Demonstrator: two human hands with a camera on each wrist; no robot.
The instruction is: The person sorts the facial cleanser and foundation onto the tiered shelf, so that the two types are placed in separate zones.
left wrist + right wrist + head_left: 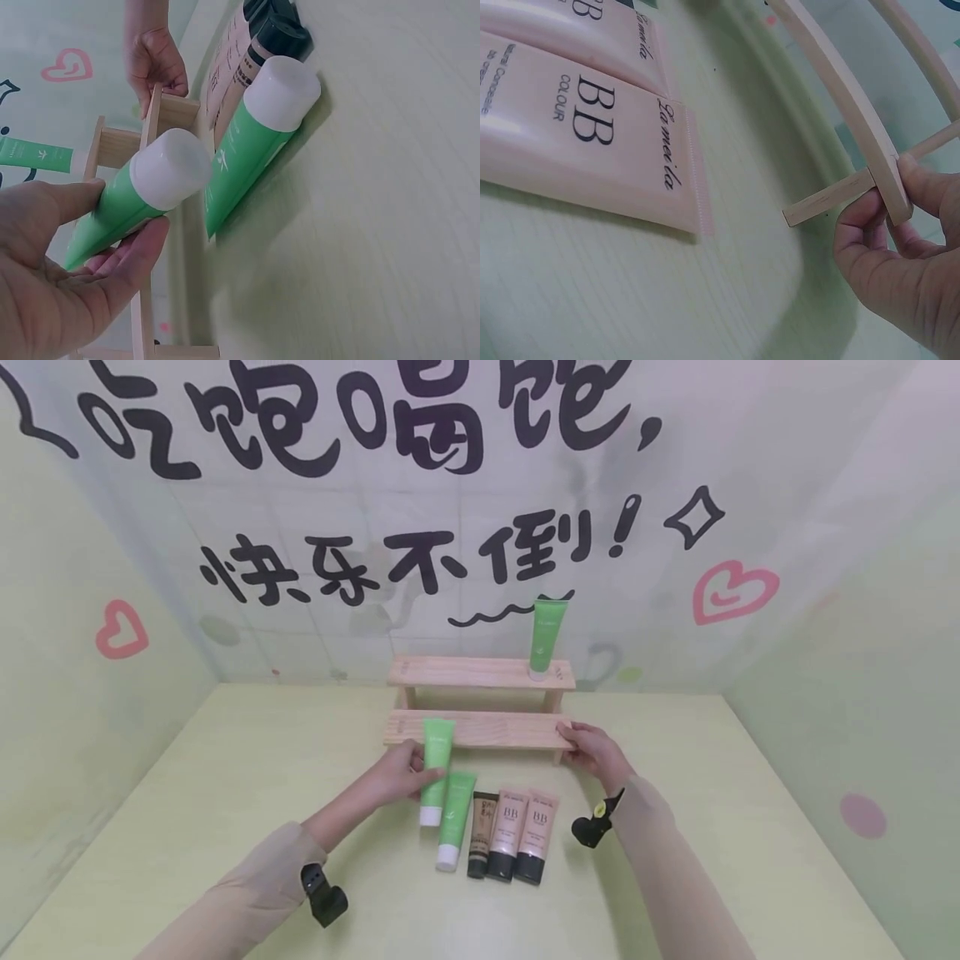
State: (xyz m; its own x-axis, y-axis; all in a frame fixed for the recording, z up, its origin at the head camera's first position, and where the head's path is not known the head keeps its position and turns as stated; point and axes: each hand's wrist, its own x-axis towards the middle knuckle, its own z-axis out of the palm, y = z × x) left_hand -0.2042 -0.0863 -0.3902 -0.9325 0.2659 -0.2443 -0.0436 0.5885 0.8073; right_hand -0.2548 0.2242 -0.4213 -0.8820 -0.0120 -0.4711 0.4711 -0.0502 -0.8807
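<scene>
My left hand (399, 774) grips a green tube (124, 201) with a white cap, held off the table just in front of the two-step wooden rack (480, 728). The cap points toward me. At the right end of the rack's lower shelf, my right hand (596, 753) pinches the board's edge between thumb and fingers, as the right wrist view also shows. Another green tube (548, 635) stands upright, cap down, on the right part of the upper shelf. A further green tube (456, 814) lies on the table beside the held one.
Right of the lying green tube are a brown tube (482, 831) with a dark cap and two pink BB cream tubes (508, 827) with black caps, side by side on the pale table (300, 735). A lettered wall (360, 635) rises behind the rack, with side walls left and right.
</scene>
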